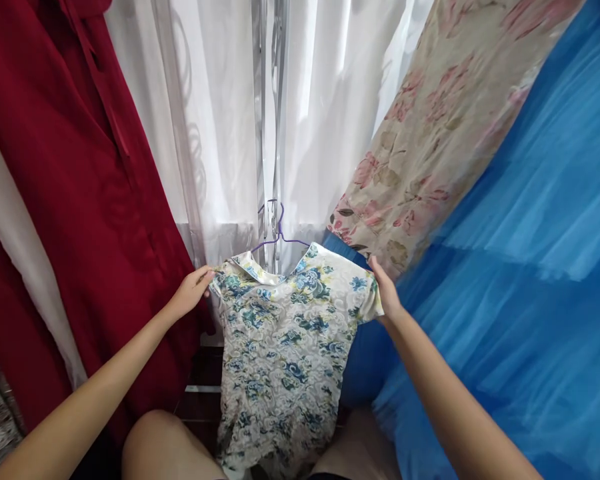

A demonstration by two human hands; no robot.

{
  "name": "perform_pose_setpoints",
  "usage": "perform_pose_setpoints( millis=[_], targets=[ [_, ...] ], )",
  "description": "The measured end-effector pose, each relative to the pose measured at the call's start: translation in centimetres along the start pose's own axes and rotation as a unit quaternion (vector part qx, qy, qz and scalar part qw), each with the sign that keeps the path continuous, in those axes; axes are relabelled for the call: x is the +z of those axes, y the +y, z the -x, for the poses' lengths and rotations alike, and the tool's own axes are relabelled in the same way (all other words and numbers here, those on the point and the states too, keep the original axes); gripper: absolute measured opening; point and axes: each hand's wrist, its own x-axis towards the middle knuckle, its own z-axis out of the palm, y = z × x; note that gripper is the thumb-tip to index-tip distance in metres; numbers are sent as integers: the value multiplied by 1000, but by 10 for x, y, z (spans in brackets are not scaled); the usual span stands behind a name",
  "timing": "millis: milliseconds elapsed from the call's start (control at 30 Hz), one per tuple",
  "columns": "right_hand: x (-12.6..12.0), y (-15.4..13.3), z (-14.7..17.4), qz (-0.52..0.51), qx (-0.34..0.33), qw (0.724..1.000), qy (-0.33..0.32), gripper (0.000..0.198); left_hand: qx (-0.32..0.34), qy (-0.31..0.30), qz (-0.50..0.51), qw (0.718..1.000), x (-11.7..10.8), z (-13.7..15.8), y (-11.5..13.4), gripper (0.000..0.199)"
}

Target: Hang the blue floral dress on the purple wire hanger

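A white dress with blue and yellow flowers [285, 353] hangs in front of me from a thin purple hanger [281, 230], whose hook is on a metal rail. My left hand [194, 291] pinches the sleeve at the left shoulder. On the other side, my right hand [386, 290] grips the right sleeve, its thumb showing and its other fingers mostly behind the cloth. Between the two hands the dress is spread across its shoulders. Its hem reaches down between my knees.
A long dark red garment [95, 233] hangs at the left. At the right are a beige floral garment [410, 153] and a blue tulle garment [505, 293]. White curtains [220, 120] hang behind a vertical metal rail [267, 100]. Dark floor [203, 370] shows below.
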Motion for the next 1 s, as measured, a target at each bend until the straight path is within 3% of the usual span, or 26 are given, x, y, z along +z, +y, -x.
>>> perform_pose_setpoints(
  millis=[133, 267, 400, 533, 633, 800, 900, 1000],
  targets=[
    [-11, -17, 8, -87, 100, 987, -85, 40, -8, 94, 62, 994, 2, 5, -5, 38],
    [2, -26, 9, -144, 76, 987, -9, 30, 16, 213, 119, 970, 0, -7, 20, 36],
    [15, -24, 14, -183, 71, 978, 66, 29, 72, 276, 1, 958, -12, -19, 44, 34],
    [29, -19, 29, -170, 63, 980, 88, 31, 94, 328, -179, 923, -21, -18, 47, 37],
    [37, -16, 39, -167, 55, 980, 92, 33, 81, 336, -225, 911, -23, -8, 32, 36],
    [45, -16, 39, -186, 40, 974, 122, 36, 58, 293, -168, 940, -24, -3, 12, 18],
    [48, -20, 35, -215, 36, 965, 145, 40, 103, 292, -147, 940, -22, -9, 26, 29],
    [53, -23, 44, -246, 35, 953, 175, 39, 159, 246, -205, 934, -12, -8, 55, 39]
  ],
)
